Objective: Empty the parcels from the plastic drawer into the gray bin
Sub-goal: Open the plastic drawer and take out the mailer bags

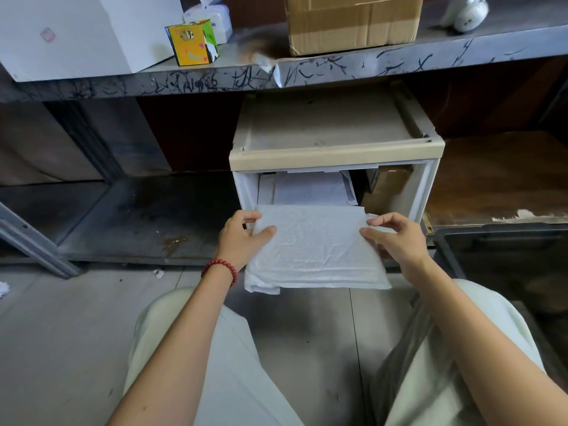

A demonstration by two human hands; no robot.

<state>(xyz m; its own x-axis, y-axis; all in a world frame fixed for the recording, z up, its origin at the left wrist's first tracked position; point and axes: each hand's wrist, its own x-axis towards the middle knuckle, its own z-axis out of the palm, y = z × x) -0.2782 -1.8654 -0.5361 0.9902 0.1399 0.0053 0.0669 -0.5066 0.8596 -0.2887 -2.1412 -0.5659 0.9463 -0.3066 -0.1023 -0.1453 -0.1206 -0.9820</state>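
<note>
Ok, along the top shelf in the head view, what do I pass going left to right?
In order: large white box → small yellow printed carton → brown cardboard box → white rounded object, cut off by the top edge.

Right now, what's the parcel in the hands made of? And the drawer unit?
Parcel: likely a white poly mailer, matte film, finely crinkled, near edge sagging.
Drawer unit: looks like moulded plastic, beige top, white frame, dull and scuffed.
</note>
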